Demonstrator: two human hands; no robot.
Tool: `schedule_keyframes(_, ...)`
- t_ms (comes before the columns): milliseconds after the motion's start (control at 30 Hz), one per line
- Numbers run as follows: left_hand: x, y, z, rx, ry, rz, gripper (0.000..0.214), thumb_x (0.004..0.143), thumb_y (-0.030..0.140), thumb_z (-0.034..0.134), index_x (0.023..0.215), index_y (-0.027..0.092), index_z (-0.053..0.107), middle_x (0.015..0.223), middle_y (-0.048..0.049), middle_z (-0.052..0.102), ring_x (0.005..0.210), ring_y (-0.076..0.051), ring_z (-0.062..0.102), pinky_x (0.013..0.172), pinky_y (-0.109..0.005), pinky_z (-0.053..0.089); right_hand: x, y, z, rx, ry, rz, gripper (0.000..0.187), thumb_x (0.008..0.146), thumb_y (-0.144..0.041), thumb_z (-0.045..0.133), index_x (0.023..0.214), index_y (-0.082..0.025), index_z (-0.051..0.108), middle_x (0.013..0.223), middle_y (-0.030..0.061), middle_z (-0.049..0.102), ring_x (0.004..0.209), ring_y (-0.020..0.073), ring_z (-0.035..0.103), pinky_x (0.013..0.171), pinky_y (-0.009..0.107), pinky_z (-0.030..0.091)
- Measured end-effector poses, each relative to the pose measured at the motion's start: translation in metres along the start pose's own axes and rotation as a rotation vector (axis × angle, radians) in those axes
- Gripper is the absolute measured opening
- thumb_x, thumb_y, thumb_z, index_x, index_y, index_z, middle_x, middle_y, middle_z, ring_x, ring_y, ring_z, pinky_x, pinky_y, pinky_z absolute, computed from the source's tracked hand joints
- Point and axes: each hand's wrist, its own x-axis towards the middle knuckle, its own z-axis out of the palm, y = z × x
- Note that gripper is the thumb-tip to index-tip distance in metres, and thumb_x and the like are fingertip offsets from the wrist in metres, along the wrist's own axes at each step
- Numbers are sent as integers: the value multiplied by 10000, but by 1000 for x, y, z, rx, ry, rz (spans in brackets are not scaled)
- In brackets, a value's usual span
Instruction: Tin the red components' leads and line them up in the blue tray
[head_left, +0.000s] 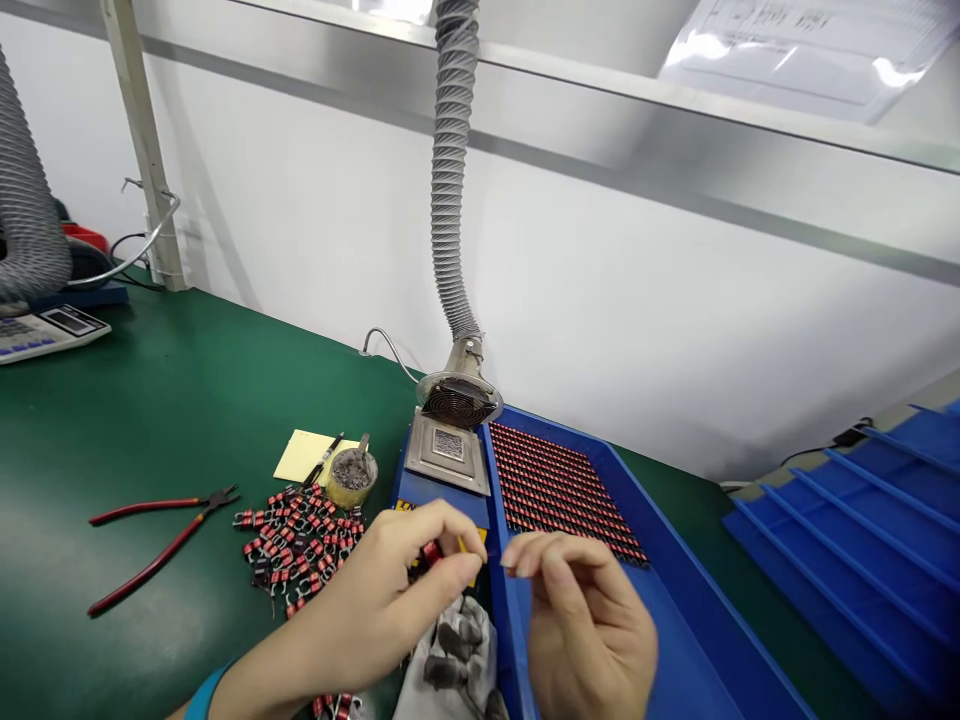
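Note:
My left hand (390,590) is closed in a pinch on a small red component (431,552) just in front of the solder pot (448,450). My right hand (581,620) hovers over the near end of the blue tray (675,620), fingers curled together beside the left fingertips; what they hold, if anything, is hidden. Rows of red components (562,490) fill the far part of the tray. A loose pile of red components (300,540) lies on the green mat left of my hands.
Red-handled pliers (150,540) lie at the left. A yellow notepad (307,455) with a pen and a small flux tin (352,478) sit by the pot. A fume hose (454,200) hangs above it. A grey glove (450,660) lies below my hands. Stacked blue trays (877,540) stand right.

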Motion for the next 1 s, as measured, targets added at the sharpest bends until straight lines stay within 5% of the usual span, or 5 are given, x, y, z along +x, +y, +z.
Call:
schedule_keyframes(133,2,-8,2,-367,10,-31,384,952,269,504,1325,318,426,1055,-6,553,927,-138,550,850,-262,461,-4,2,21,260,-85,360,142,818,-311,736,730,-223,667,695,-18,605,682,123,594,652,214,509)
schedule_keyframes(300,6,-14,9,-286,82,-21,500,904,237,614,1371,331,462,1317,-37,608,1264,-204,513,1048,-328,397,-13,9,40,504,35,635,355,693,-370,846,1015,-289,721,1074,43,694,997,227,670,917,386,534)
schedule_keyframes(500,14,-15,1,-402,172,-62,194,800,240,709,983,193,750,1076,-73,742,1062,-226,654,929,-312,502,-15,26,27,394,22,588,216,687,-304,868,878,-282,769,948,6,749,921,142,701,860,235,550)
schedule_keyframes(733,18,-13,-7,-583,346,-107,122,721,257,790,675,150,751,649,-29,721,623,-121,630,616,-219,494,-19,39,26,231,-33,473,178,704,-302,855,867,-284,785,951,25,766,978,167,700,893,239,541)
schedule_keyframes(1000,13,-9,-22,-661,724,9,148,749,342,771,679,220,726,683,19,754,753,-142,692,854,-285,531,-19,14,35,271,-79,558,203,664,-336,873,819,-256,768,820,25,737,729,161,696,703,253,581)
